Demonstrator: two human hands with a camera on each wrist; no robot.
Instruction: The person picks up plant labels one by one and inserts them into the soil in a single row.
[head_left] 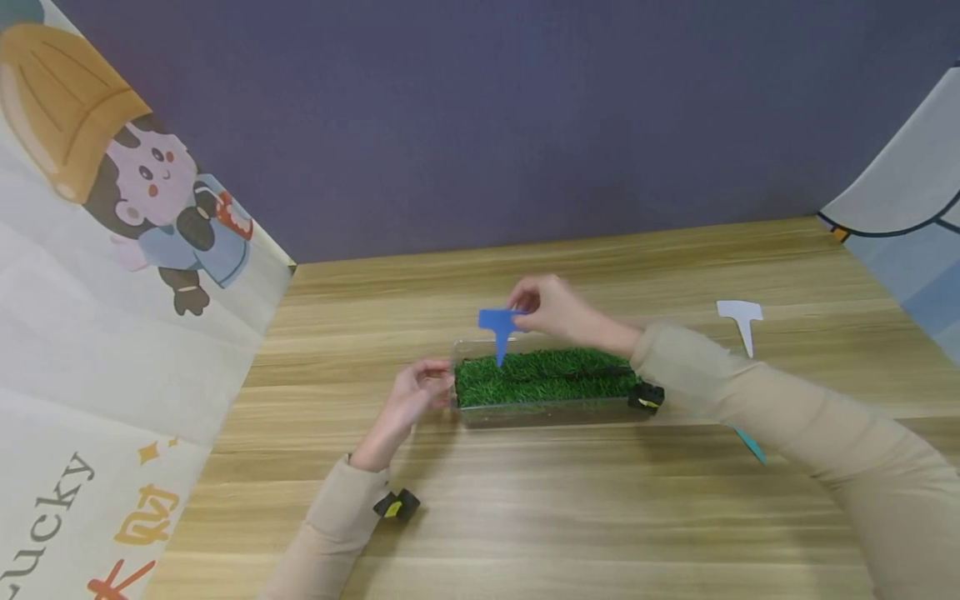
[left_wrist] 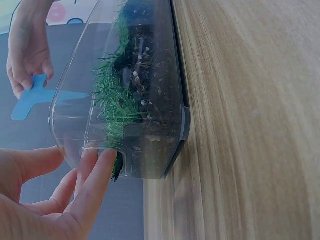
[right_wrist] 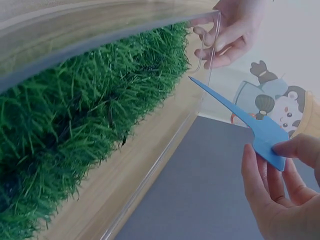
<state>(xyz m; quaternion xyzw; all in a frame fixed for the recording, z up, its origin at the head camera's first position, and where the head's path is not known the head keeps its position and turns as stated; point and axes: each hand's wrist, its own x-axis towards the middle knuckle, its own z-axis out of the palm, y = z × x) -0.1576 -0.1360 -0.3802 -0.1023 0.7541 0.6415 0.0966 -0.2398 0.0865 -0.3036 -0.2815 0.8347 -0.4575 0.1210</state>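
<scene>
Right hand (head_left: 557,313) pinches the wide head of a blue T-shaped plant label (head_left: 499,322), whose point is directed down, just above the green grass (head_left: 547,388) in a clear plastic box (head_left: 551,416). Left hand (head_left: 412,392), with relaxed fingers, touches the box's left end on the counter (head_left: 570,517).

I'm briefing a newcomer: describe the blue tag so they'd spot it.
On the table sits a clear box of green grass. Over its left half, the right hand pinches the blue T-shaped tag, pointing down; the white tag lies apart, unheld.
</scene>
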